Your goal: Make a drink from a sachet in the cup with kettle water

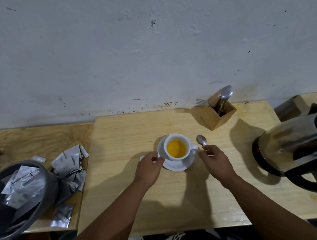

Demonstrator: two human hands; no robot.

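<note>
Centre frame, the cup (177, 147) of yellow drink sits on its saucer (176, 165). The right hand (216, 160) pinches a spoon (201, 140); the left hand (150, 168) pinches the saucer's rim. The kettle (293, 146) is cut off at right.

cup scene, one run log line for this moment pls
stage: stir pending | cup: yellow drink, on saucer | left hand: at saucer rim | right hand: holds teaspoon beside cup | kettle: right

No readable text anywhere. Silver sachets (69, 164) piled at left carry faint dark print, too small and blurred to read. Kettle (293, 146), cup (177, 146), wooden cutlery holder (217, 115): no legible label or brand.
</note>
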